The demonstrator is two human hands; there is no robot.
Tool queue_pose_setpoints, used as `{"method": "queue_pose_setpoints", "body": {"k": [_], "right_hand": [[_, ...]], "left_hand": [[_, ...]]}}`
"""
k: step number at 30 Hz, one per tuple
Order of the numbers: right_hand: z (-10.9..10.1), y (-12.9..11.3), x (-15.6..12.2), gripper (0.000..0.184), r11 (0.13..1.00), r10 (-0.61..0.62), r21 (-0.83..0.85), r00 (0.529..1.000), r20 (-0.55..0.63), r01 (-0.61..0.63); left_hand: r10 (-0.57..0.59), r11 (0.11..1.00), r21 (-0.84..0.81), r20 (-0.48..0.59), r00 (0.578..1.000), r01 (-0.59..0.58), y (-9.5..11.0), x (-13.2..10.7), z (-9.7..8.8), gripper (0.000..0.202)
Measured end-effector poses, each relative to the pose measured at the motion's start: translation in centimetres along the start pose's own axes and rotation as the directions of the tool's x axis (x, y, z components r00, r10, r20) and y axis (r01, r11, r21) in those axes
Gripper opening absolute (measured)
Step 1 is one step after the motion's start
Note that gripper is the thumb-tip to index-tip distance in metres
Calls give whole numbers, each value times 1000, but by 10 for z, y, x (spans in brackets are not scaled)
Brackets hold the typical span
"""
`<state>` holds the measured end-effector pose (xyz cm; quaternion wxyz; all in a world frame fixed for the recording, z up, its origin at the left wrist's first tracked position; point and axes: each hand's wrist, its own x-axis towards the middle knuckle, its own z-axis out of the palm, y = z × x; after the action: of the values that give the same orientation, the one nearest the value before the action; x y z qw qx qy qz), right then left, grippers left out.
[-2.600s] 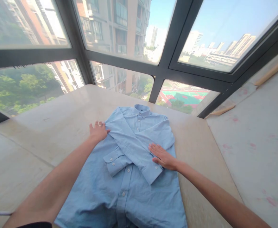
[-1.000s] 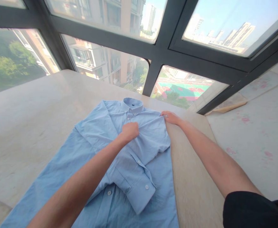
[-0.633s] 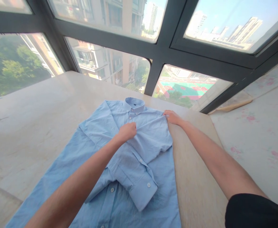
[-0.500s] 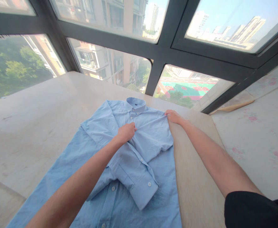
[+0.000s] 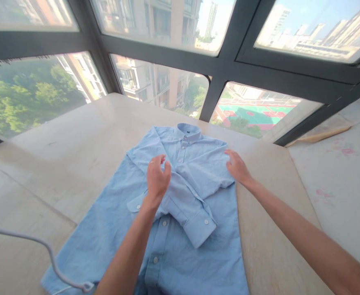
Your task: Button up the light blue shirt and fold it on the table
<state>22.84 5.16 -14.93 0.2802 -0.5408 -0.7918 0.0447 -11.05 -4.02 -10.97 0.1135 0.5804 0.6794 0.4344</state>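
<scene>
Left hand (image 5: 158,178): fingers loosely curled, thumb standing apart, at 10 o'clock from the middle of a light blue button-down shirt (image 5: 181,190); whether it touches the cloth cannot be told.
Ring (image 5: 151,162): on a finger of the left hand.
Right hand (image 5: 238,167): fingers half bent, thumb apart, at 2 o'clock by the shirt's shoulder edge; contact is unclear.
Shirt: lying front up beneath and between the hands, its long sleeves crossed over the chest.
Upper cuff (image 5: 198,229): at 5 o'clock, with a white button.
Other cuff (image 5: 133,205): between 8 and 9 o'clock, near the left forearm.
Collar (image 5: 188,135): at 12 o'clock, dark label inside.
Bay-window ledge (image 5: 121,119): pale, under the whole shirt.
Cable (image 5: 29,237): greyish white, curving in at 8 o'clock.
Floral wallpaper (image 5: 346,180): at 3 o'clock.
Window frame (image 5: 217,69): dark grey, beyond the collar at 12 o'clock.
Sports court (image 5: 254,114): outside, between 1 and 2 o'clock.
</scene>
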Motion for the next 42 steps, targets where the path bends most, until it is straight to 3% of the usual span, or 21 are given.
{"method": "queue_pose_setpoints", "body": {"k": [3,7,11,15,23,27,30,33,38,42], "right_hand": [[-5,-24,-45,45,998,-18,63,999,-48,21],[-2,-44,-90,52,998,47,55,997,-55,-44],[8,-43,-106,58,994,113,-5,992,47,-113],[13,-33,-105,57,992,109,-82,987,118,-100],[3,-36,-101,55,958,114,-282,968,225,-47],[1,-47,-104,58,937,182,-328,970,158,-122],[3,-59,-122,63,952,223,-234,971,83,-198],[3,-78,-157,68,962,268,-59,963,35,-266],[-9,-120,-226,75,890,407,205,912,45,-407],[-28,-146,-259,79,698,567,439,811,143,-565]], "left_hand": [[-103,989,110,-10,995,103,-18,-35,-36,32],[-239,937,287,115,964,198,-43,-70,-74,48],[-382,903,322,294,876,285,-57,-76,-92,58],[-377,911,325,410,830,254,-63,-68,-98,39],[-442,851,457,358,822,259,-66,-65,-117,30],[-345,859,480,288,893,177,-72,-72,-130,45],[-284,819,559,195,939,131,-83,-79,-147,51],[-305,753,644,161,939,134,-96,-86,-169,53],[-429,738,636,181,885,227,-115,-97,-203,60],[-492,814,484,278,825,322,-128,-104,-219,51]]}}
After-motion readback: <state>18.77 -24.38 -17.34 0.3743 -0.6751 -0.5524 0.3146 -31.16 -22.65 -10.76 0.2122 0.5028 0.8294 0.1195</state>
